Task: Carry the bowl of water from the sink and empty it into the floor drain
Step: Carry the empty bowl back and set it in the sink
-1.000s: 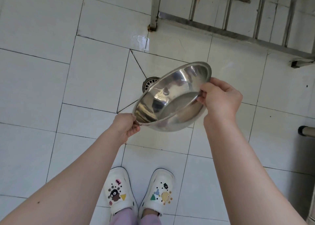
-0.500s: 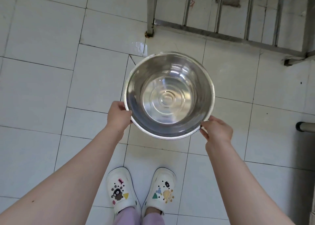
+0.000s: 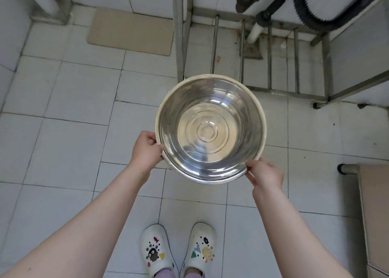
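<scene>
Both my hands, left hand (image 3: pixel 147 149) and right hand (image 3: pixel 265 175), closed on rim of bowl (image 3: pixel 210 128); bowl level, looks empty. Pouring seems done; drain not visible.

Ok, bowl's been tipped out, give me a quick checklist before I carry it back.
1. Bowl emptied: ok, bare steel bottom shows, no pooled water.
2. Left hand on rim: ok, fingers curl over it.
3. Right hand on rim: ok, pinching the near edge.
4. Bowl level: ok, opening faces up.
5. Floor tiles dry underfoot: cannot tell.
6. Floor drain: cannot tell, not visible.
</scene>
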A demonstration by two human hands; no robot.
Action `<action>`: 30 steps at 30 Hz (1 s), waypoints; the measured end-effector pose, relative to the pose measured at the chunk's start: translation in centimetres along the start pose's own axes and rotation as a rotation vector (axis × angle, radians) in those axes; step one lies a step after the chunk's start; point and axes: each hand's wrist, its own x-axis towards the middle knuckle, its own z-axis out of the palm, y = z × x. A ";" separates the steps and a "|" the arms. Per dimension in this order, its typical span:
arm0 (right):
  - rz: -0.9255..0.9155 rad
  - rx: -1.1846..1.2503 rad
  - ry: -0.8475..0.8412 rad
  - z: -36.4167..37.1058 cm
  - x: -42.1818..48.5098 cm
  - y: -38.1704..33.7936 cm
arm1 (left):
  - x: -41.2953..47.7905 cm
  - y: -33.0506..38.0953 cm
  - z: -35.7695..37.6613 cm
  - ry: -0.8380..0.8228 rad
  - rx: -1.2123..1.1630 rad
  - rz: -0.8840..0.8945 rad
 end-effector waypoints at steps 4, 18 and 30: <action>-0.027 0.006 -0.017 -1.8 -3.8 -3.2 | -3.1 4.0 -1.5 -0.028 0.007 0.022; -0.181 0.041 -0.115 -10.5 -20.2 -15.4 | -18.0 20.0 -7.4 -0.127 -0.029 0.206; -0.290 0.120 -0.219 -17.3 -34.5 -20.6 | -30.0 28.0 -13.5 -0.186 -0.071 0.354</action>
